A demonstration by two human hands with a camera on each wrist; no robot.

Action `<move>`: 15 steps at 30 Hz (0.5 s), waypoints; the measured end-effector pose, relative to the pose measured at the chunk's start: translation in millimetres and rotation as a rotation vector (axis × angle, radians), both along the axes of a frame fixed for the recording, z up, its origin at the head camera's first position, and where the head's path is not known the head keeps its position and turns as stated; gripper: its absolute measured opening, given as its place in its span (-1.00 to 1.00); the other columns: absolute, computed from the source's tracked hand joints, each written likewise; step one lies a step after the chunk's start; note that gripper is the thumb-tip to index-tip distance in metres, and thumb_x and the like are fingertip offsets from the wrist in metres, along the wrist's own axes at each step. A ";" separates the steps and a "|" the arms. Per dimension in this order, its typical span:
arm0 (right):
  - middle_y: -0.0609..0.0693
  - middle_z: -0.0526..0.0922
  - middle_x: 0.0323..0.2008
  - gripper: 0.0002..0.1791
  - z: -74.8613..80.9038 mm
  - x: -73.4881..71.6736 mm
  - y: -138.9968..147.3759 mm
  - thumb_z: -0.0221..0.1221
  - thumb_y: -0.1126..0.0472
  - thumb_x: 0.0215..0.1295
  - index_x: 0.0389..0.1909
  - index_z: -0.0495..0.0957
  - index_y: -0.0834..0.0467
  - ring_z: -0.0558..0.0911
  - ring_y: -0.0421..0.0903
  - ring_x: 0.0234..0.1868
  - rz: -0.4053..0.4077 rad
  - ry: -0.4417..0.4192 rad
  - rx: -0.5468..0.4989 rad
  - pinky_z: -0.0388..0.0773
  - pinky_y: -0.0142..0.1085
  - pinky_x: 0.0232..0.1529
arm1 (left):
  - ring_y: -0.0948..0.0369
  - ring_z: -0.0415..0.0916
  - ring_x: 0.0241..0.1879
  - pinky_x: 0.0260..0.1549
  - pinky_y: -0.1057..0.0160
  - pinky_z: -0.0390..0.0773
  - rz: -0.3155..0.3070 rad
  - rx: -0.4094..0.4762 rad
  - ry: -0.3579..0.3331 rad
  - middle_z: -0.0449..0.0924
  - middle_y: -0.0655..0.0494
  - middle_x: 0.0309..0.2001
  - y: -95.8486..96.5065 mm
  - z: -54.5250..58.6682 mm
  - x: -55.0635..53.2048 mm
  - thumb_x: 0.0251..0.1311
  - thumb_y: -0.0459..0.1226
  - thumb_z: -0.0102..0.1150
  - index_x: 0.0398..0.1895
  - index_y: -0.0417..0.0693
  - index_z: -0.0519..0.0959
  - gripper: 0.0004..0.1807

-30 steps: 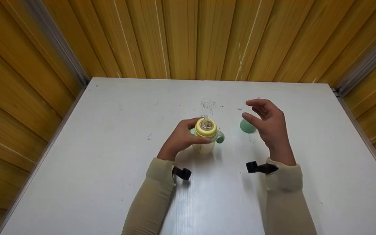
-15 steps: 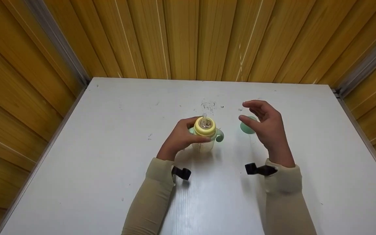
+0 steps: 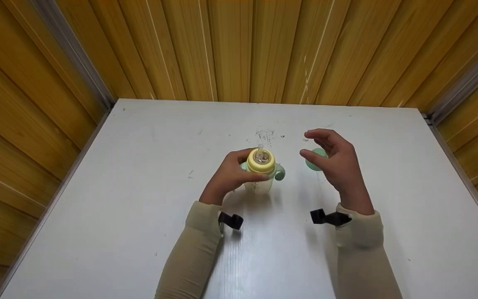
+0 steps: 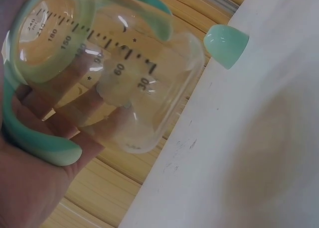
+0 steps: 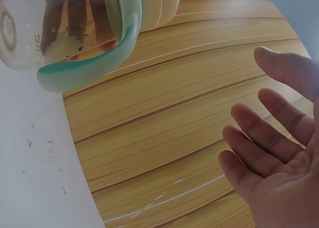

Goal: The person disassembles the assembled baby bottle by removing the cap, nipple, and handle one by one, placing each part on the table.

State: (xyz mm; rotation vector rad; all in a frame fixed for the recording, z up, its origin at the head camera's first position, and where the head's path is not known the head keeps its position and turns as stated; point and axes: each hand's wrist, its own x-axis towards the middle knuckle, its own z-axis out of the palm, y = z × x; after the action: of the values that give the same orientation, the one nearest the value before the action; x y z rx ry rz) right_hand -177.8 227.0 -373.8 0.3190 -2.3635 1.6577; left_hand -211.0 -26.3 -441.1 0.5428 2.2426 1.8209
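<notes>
My left hand (image 3: 232, 174) grips a clear baby bottle (image 4: 117, 73) around its upper part, thumb in front and fingers behind. The bottle has a yellow collar (image 3: 261, 167), a clear spout on top and two green handles (image 5: 92, 71). It stands upright, raised over the table, with measuring marks facing the left wrist camera. My right hand (image 3: 338, 164) hovers to the right of the bottle, fingers apart and loosely bent, holding nothing. Behind its thumb, a green dome-shaped cap (image 4: 225, 45) sits on the table, partly hidden in the head view.
The white table (image 3: 118, 199) has scuff marks near its middle. Yellow wood-look panels (image 3: 230, 50) rise behind it and on both sides. A black wrist camera mount (image 3: 324, 216) juts inward from the right cuff, and another (image 3: 231, 220) from the left.
My right hand has drifted slightly left, towards the bottle, and now covers more of the green cap's right side. The left hand and bottle have barely moved.
</notes>
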 end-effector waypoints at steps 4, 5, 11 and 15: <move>-0.03 0.60 0.05 -0.52 1.5 1.5 -0.8 0.41 0.18 0.09 0.06 0.56 0.13 0.52 -0.22 0.20 0.008 -0.007 0.000 0.29 -0.27 0.38 | 0.32 0.47 0.14 0.25 -0.02 0.32 0.003 -0.004 0.000 0.62 0.42 0.03 0.1 0.6 0.3 -0.30 0.01 0.59 0.08 0.39 0.59 -0.31; -0.03 0.60 0.05 -0.52 1.7 1.8 -0.9 0.41 0.18 0.09 0.06 0.56 0.13 0.52 -0.22 0.20 0.010 -0.007 0.002 0.29 -0.27 0.38 | 0.32 0.46 0.14 0.26 -0.03 0.31 0.005 -0.006 0.000 0.62 0.42 0.03 0.1 0.7 0.2 -0.30 0.02 0.59 0.07 0.39 0.59 -0.31; -0.05 0.59 0.06 -0.50 4.1 4.4 -2.9 0.42 0.19 0.08 0.08 0.56 0.11 0.51 -0.21 0.22 0.029 -0.011 0.011 0.29 -0.24 0.38 | 0.33 0.47 0.14 0.27 -0.03 0.30 0.009 -0.019 0.001 0.62 0.44 0.03 0.4 2.1 0.1 -0.31 0.04 0.59 0.06 0.40 0.60 -0.31; -0.05 0.59 0.08 -0.49 5.2 6.0 -4.4 0.42 0.18 0.08 0.09 0.55 0.10 0.50 -0.21 0.23 0.038 -0.016 0.026 0.29 -0.22 0.38 | 0.33 0.47 0.13 0.26 -0.03 0.31 0.011 -0.022 0.004 0.62 0.44 0.03 0.3 3.5 0.3 -0.31 0.06 0.59 0.06 0.40 0.60 -0.31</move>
State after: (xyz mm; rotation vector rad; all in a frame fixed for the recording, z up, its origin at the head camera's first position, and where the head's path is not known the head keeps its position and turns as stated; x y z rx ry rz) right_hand -171.7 222.7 -368.6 0.3587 -2.4072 1.6529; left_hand -210.6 -26.1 -437.6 0.5316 2.2696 1.7994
